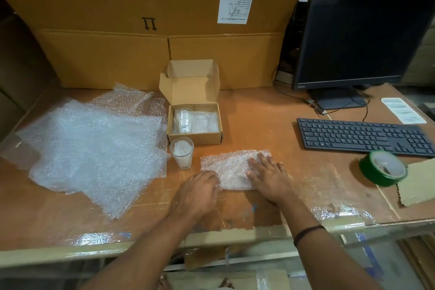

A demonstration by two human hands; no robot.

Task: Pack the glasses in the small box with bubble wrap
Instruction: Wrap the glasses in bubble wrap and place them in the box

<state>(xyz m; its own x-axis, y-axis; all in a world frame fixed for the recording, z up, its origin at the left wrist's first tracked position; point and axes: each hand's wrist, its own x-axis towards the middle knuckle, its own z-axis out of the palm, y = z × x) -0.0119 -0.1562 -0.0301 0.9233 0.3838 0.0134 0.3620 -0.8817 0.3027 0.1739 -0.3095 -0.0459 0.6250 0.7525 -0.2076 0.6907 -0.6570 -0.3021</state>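
Right hand [268, 178], fingers flat, is pressing the bubble wrap sheet [231, 163]; left hand [200, 192] is pinching its seven-o'clock corner.

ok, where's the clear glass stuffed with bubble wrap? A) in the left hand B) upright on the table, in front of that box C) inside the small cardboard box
B: the clear stuffed glass stands upright on the wooden table, in front of the small open cardboard box.

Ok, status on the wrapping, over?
Both on bubble wrap sheet: right hand flat, left hand pinching corner. One glass stands by small box, unwrapped. Nothing in the way.
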